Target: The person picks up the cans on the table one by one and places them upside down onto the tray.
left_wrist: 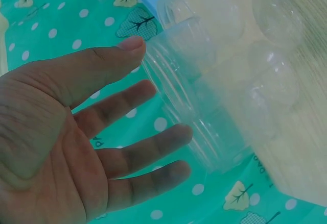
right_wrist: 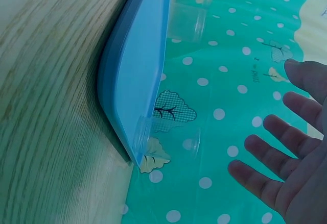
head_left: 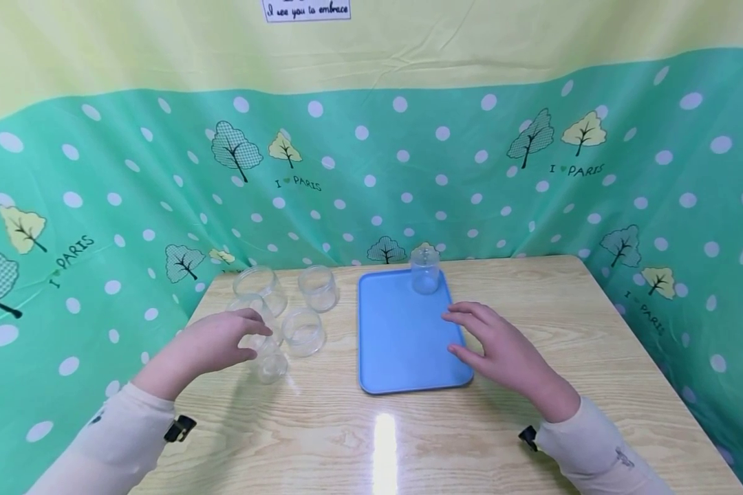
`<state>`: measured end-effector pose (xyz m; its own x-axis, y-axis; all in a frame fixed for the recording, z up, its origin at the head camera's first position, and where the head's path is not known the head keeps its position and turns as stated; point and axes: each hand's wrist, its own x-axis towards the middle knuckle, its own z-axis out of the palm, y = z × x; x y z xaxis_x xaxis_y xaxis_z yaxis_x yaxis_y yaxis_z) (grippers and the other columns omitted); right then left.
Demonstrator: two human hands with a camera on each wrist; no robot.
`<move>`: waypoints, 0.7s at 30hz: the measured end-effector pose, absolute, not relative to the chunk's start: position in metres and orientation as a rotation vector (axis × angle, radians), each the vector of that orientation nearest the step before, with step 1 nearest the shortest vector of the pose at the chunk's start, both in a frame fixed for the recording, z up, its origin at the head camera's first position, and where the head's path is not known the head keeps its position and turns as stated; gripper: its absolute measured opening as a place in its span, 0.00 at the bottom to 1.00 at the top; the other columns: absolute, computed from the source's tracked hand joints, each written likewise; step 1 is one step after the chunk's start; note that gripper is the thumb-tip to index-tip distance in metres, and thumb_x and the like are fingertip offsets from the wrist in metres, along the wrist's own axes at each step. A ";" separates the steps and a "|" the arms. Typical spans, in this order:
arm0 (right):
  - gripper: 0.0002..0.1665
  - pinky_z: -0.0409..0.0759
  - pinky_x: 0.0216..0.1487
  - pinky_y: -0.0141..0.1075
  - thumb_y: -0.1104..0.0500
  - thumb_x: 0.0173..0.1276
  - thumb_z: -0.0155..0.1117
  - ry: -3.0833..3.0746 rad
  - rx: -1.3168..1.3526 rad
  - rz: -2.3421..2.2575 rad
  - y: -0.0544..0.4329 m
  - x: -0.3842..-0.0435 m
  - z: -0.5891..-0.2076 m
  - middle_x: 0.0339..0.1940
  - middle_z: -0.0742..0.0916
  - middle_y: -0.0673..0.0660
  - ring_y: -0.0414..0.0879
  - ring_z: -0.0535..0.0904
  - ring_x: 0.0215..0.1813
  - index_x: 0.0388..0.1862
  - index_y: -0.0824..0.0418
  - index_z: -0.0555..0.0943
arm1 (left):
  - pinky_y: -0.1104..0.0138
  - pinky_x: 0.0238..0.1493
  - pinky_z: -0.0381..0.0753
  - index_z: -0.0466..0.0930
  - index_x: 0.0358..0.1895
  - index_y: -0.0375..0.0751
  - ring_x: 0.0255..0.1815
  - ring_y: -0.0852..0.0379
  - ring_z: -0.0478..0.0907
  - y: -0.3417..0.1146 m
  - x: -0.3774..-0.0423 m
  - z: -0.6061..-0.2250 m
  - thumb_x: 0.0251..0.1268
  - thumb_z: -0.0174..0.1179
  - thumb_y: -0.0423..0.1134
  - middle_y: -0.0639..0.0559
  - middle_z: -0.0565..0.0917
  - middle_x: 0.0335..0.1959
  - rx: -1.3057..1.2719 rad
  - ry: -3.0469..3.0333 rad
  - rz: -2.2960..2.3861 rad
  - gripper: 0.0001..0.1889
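My left hand (head_left: 217, 340) hovers over the left side of the table, fingers spread and loosely bent. Several clear plastic jars stand around it, among them a small one (head_left: 273, 368) below the fingertips and a wider one (head_left: 304, 335) just to the right. In the left wrist view, the thumb and fingers overlap the rim of a clear jar (left_wrist: 186, 76), with nothing gripped. My right hand (head_left: 501, 347) hangs in the air by the right edge of the blue tray (head_left: 402, 337), its fingers extended and holding nothing. A single clear jar (head_left: 425, 276) stands upright at the tray's far right corner.
Two more clear jars, a large one (head_left: 261, 283) and a medium one (head_left: 318, 289), stand at the back left of the wooden table (head_left: 322, 433). A green dotted curtain (head_left: 371, 179) hangs behind the table and along both sides.
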<state>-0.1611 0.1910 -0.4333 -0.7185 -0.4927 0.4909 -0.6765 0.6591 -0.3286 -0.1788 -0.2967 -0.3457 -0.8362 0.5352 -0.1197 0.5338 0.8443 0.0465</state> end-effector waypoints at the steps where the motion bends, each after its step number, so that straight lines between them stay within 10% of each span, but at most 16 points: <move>1: 0.33 0.82 0.63 0.49 0.54 0.64 0.78 -2.517 0.924 0.707 0.191 -0.161 -0.433 0.68 0.79 0.54 0.52 0.76 0.68 0.68 0.55 0.79 | 0.55 0.48 0.86 0.88 0.53 0.44 0.47 0.49 0.84 -0.297 -0.179 -0.346 0.57 0.75 0.38 0.51 0.84 0.50 0.853 2.895 0.012 0.19; 21: 0.33 0.82 0.63 0.47 0.53 0.64 0.78 -2.517 0.921 0.688 0.193 -0.162 -0.434 0.68 0.79 0.54 0.51 0.76 0.69 0.67 0.54 0.79 | 0.54 0.47 0.86 0.87 0.50 0.45 0.44 0.50 0.85 -0.290 -0.177 -0.355 0.60 0.74 0.39 0.51 0.84 0.48 0.744 2.989 0.071 0.15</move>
